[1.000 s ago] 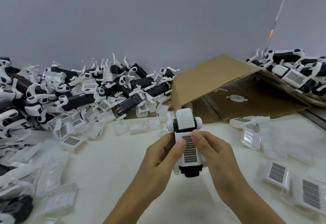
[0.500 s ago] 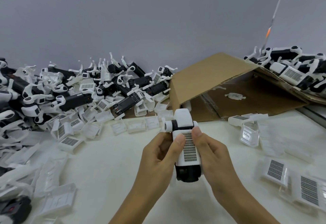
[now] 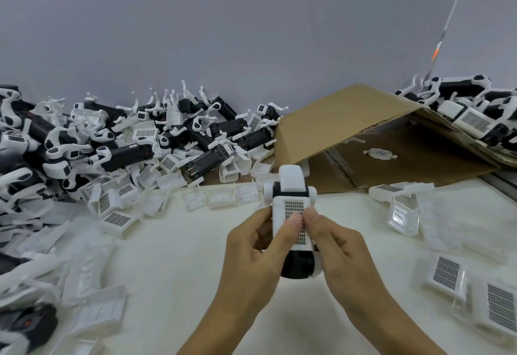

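Both hands are clamped on one black-and-white unit [image 3: 291, 180], held between them and just above the worktop [image 3: 173, 256].
- Left hand [image 3: 258, 251]: the fingers curl round the unit's left side and the thumb lies across its face.
- Right hand [image 3: 345, 255]: the fingers wrap the right side and underside. The thumb tip touches the left thumb tip on the grid panel [image 3: 293, 208].
- The unit's white capped end points away from the wrists and its black end sits down between the palms. The round white lugs stick out either side, just beyond the fingertips.

Around the hands:
- A cardboard box [image 3: 335, 125] lies on its side, open, beyond the right hand. One small white part sits inside it.
- A heap of black-and-white units [image 3: 134, 153] lies beyond and outboard of the left hand, against the wall.
- A row of loose white shells [image 3: 221, 196] lies just beyond the left hand.
- More white shells with grid panels [image 3: 446, 272] lie outboard of the right hand, near the wrist.
- A clear cover [image 3: 402, 215] lies beyond those, well apart from the held unit.
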A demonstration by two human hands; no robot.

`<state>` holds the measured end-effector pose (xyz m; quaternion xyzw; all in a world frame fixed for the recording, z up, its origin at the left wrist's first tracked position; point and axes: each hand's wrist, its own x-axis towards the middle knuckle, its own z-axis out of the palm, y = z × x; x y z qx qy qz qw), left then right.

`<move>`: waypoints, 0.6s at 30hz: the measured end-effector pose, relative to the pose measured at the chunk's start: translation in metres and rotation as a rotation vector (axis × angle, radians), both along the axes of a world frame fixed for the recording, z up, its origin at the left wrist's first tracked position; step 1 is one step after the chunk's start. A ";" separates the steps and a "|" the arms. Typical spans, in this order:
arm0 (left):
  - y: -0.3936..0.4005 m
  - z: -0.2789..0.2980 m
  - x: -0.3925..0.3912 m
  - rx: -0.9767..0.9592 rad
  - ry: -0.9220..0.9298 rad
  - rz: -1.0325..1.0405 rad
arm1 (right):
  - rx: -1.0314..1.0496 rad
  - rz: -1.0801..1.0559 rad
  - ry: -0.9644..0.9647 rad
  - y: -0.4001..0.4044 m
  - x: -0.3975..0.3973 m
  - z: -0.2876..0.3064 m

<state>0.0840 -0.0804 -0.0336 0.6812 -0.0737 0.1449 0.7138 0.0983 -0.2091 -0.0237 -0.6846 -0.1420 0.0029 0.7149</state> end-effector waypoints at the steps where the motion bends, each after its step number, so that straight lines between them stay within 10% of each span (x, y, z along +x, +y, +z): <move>1: -0.001 0.001 0.000 0.004 0.000 -0.008 | -0.001 -0.028 -0.030 -0.001 0.001 -0.001; 18: 0.000 -0.004 0.003 0.124 0.033 0.063 | 0.012 0.020 0.052 -0.002 0.003 0.002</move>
